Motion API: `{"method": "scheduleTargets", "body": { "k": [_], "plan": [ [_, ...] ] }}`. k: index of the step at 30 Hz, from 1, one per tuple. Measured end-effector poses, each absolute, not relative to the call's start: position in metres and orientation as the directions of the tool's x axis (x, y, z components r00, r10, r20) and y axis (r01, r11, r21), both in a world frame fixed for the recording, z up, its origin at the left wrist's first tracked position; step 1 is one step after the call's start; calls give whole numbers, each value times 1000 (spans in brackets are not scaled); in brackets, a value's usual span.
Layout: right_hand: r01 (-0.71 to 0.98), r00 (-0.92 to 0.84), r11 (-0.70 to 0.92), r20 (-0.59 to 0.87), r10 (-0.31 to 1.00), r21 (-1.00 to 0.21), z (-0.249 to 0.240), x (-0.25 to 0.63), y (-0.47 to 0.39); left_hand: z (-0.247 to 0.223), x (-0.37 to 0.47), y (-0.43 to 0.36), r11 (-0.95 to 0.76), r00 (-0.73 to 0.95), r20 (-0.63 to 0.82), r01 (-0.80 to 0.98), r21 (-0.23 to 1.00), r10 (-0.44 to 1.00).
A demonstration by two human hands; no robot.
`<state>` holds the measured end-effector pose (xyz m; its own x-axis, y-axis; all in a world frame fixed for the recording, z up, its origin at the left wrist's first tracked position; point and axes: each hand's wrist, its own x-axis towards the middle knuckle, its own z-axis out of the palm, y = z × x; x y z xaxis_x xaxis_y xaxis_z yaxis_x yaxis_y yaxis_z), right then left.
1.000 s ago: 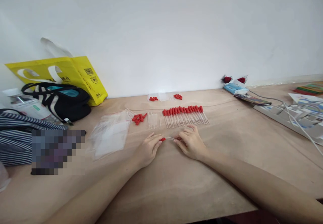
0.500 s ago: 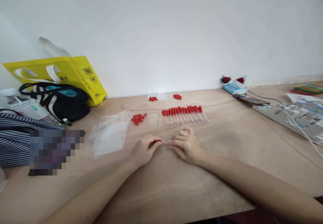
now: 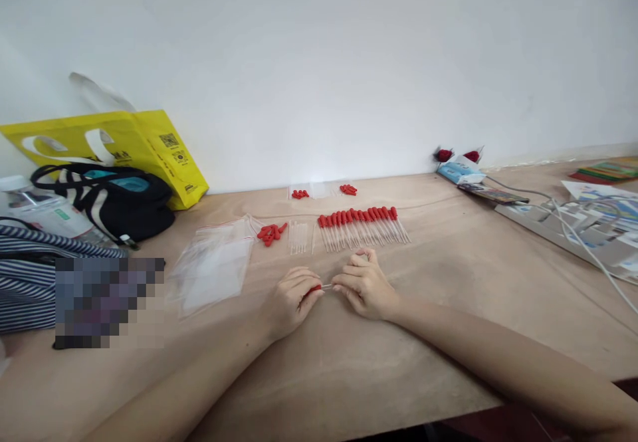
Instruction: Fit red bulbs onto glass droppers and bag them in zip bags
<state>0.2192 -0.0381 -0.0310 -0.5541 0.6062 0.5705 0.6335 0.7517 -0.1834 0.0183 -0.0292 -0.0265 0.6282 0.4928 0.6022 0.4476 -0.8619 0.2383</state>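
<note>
My left hand [image 3: 295, 299] is closed around a red rubber dropper bulb [image 3: 314, 288], mostly hidden by the fingers. A thin clear dropper tube [image 3: 327, 287] runs from the bulb to my right hand [image 3: 363, 286], which pinches its other end. Beyond my hands lies a row of droppers [image 3: 356, 226], red bulbs pointing away from me. To its left are several loose clear tubes [image 3: 298, 237] side by side, with a single one a little apart. A pile of loose red bulbs [image 3: 272, 233] sits left of those tubes.
Clear zip bags [image 3: 216, 266] are stacked on the wooden table [image 3: 399, 362] at left. By the wall are two small groups of red bulbs [image 3: 300, 194]. A yellow bag [image 3: 169, 149], black bag [image 3: 134, 203] and bottle [image 3: 54, 213] stand left; cables [image 3: 573, 236] and papers lie right.
My left hand has turned slightly and moved a little down and right. The tube between the hands now lies more level. The whole view has shifted slightly.
</note>
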Motion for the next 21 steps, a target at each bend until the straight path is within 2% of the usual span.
{"method": "scheduleTargets", "body": {
  "k": [10,16,21],
  "plan": [
    [621,-593,760,520,614,-189,-33,213,-33,-26,20,-29,-862,640,585,440,251,497],
    [614,-607,767,508,611,-189,-30,217,-30,-24,15,-23,-887,671,602,438,150,433],
    [626,-594,767,551,586,-140,-27,227,-29,-20,8,-18,-848,657,575,513,133,488]
  ]
}}
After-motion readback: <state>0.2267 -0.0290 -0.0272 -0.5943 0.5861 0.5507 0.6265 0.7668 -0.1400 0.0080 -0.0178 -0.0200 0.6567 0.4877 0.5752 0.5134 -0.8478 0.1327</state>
